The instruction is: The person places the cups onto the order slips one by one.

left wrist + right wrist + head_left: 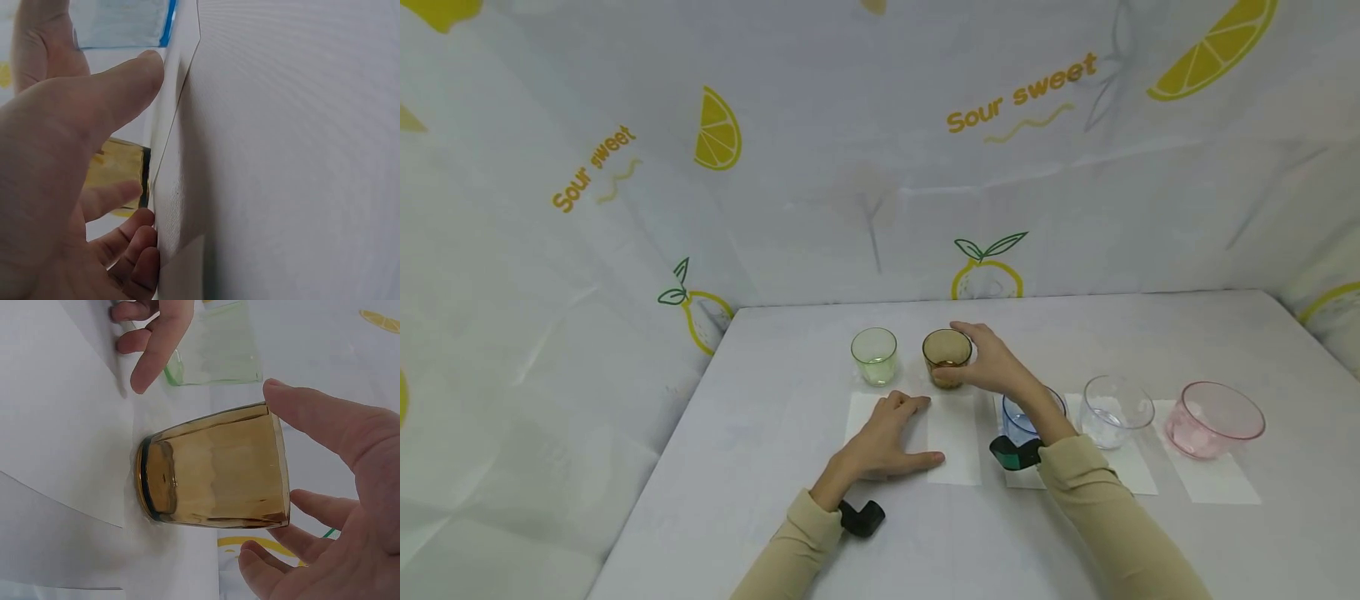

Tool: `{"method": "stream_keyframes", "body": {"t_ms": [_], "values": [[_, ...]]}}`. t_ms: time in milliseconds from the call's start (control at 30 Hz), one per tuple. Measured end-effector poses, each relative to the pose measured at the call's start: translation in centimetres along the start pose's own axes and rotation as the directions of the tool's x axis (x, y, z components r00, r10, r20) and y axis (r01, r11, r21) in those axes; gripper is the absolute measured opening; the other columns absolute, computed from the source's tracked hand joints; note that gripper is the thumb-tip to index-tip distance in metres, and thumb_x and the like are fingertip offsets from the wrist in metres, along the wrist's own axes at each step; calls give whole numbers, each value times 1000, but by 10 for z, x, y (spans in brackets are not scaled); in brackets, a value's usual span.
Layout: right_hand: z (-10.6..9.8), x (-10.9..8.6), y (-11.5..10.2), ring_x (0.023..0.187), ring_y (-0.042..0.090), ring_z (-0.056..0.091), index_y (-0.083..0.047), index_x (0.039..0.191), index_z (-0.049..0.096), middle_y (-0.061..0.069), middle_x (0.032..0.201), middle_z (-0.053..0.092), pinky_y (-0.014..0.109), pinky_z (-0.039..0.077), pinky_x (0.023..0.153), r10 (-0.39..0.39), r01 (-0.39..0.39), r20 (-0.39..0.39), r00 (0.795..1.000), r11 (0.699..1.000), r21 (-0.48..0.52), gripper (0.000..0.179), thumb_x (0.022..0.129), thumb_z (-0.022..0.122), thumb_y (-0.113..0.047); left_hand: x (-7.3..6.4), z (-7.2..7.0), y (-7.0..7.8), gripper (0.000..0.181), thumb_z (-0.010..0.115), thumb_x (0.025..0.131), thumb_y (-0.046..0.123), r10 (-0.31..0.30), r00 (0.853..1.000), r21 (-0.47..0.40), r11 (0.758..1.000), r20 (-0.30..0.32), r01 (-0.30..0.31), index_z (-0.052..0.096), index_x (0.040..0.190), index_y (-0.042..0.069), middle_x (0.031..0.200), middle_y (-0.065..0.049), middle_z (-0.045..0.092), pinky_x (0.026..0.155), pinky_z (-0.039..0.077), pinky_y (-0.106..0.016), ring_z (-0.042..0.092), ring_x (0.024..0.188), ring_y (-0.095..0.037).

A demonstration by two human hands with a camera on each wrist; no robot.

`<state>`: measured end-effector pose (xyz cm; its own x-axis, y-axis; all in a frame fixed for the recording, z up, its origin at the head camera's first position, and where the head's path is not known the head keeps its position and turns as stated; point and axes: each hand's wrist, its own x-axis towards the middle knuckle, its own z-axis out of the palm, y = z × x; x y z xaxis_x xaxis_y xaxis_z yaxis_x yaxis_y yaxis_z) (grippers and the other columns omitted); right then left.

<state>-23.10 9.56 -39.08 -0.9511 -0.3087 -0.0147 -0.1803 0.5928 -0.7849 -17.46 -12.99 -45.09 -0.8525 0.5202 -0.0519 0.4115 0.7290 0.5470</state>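
Note:
An amber glass (pixel 942 348) stands upright on the table behind the white paper sheets. My right hand (pixel 996 362) holds it near the rim, thumb at the front and fingers around the far side; in the right wrist view the thumb lies at one side of the rim of this amber glass (pixel 212 469). My left hand (pixel 883 442) rests over a white sheet (pixel 953 450), thumb and index finger spread apart, with other fingers bent against the surface. It holds nothing. A pale green glass (pixel 874 354) stands left of the amber one.
On the right, a blue glass (pixel 1015 423), partly hidden by my right wrist, and a clear glass bowl (pixel 1108 425) stand on white paper. Farther right is a pink glass bowl (pixel 1206 429) on another sheet (pixel 1225 483). A lemon-printed cloth (pixel 850 167) hangs behind the table.

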Motion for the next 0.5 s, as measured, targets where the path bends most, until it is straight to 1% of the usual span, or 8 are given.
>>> {"method": "stream_keyframes", "body": {"t_ms": [267, 500], "values": [[2, 3, 1, 138, 52, 43, 8, 153, 35, 37, 151, 40, 65, 41, 110, -6, 6, -21, 1000, 999, -36, 88, 88, 80, -30, 1, 1, 0, 79, 77, 85, 55, -9, 1000, 25, 1000, 6, 9, 49, 151, 20, 133, -6, 50, 103, 46, -39, 46, 119, -21], [4, 5, 0, 135, 51, 48, 8, 153, 36, 37, 149, 43, 60, 45, 108, 3, -4, -25, 1000, 999, -39, 86, 89, 79, -29, 2, 1, -1, 79, 79, 85, 54, 5, 1000, 58, 998, 10, -5, 51, 149, 18, 133, -7, 50, 101, 46, -37, 46, 116, -21]]}}
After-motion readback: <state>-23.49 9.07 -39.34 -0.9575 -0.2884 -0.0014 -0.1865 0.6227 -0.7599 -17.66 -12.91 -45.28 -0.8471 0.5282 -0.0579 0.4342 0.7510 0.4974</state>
